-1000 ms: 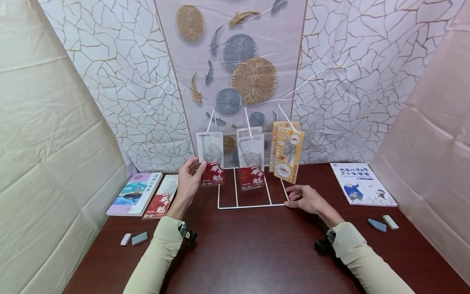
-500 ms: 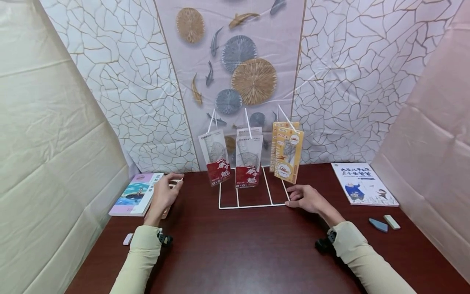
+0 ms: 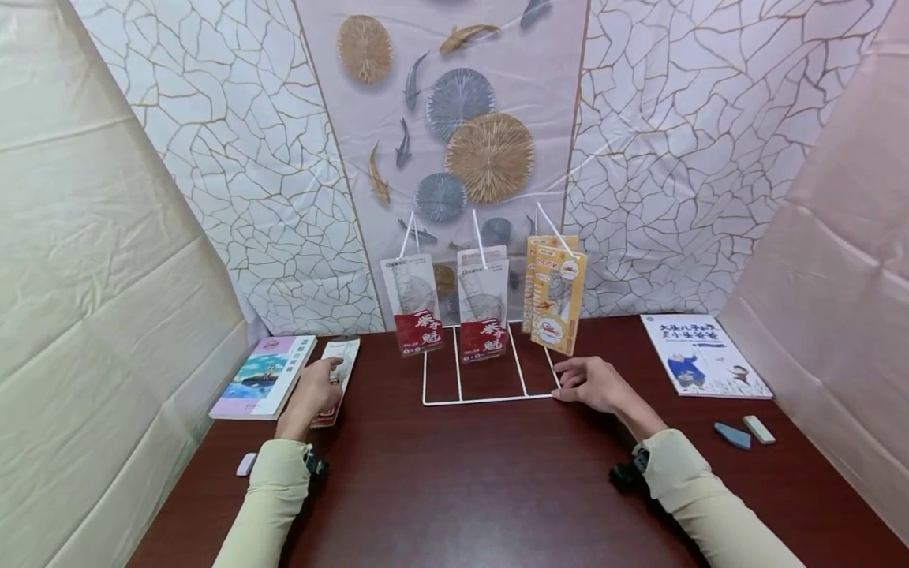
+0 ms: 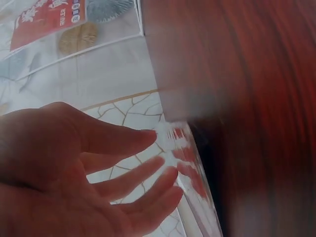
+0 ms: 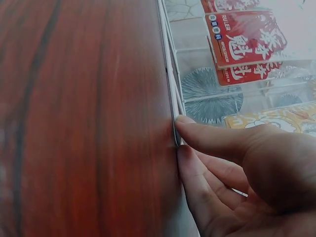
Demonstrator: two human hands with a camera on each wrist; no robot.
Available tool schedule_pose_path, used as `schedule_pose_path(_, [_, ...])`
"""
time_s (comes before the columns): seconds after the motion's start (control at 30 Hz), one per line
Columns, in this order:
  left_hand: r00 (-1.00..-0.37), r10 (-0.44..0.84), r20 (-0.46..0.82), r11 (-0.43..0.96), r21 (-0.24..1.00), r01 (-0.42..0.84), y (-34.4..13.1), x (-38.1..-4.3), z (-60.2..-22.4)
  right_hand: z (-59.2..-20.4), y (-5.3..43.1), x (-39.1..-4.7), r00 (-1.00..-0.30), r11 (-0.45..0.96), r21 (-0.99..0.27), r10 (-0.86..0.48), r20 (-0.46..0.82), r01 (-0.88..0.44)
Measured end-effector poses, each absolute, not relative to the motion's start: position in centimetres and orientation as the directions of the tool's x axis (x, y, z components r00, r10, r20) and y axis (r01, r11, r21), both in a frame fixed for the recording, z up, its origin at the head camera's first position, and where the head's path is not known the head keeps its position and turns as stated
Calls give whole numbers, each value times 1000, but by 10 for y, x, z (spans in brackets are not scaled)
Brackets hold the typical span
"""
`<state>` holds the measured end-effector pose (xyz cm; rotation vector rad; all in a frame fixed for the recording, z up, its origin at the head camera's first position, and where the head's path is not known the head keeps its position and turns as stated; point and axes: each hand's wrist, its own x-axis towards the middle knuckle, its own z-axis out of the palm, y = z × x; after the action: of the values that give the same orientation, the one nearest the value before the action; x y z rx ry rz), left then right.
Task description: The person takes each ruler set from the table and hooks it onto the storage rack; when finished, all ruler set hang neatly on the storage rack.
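My left hand is over a red-and-white ruler pack lying flat at the left of the table. In the left wrist view the thumb and fingers are apart, fingertips right at the edge of that pack. My right hand pinches the front right corner of a white wire display rack between thumb and forefinger. From the rack's left hook hangs one ruler pack. Two more ruler packs hang one behind the other in the middle, and yellow packs on the right hook.
A pink-and-white book lies left of the left hand, with a pale eraser nearer the front. On the right are a white picture book, a blue eraser and a pale green one. Patterned cloth walls enclose the table.
The left hand has let go of the pack on the left hook and moved left and down to the pack on the table. The hanging pack swung. The right hand stayed on the rack.
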<state>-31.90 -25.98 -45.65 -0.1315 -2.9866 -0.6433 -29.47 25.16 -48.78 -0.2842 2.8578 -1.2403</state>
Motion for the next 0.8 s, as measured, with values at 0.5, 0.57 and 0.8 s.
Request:
schedule_pose_path(0.5, [-997,69,17,932,354,70,-256,-317,-461,-487,249,-293,-984,678,-719,-167,53,-154])
schedule_pose_path(0.57, [-999,51,7,935,352,50,-256,-317,-461,-487,249,-293,-985,684,-714,-164,54,-153])
schedule_pose_path(0.8, [-998,-59,23,841,540,-37,-253,-319,-463,-486,247,-292,-988,701,-701,-145,43,-133])
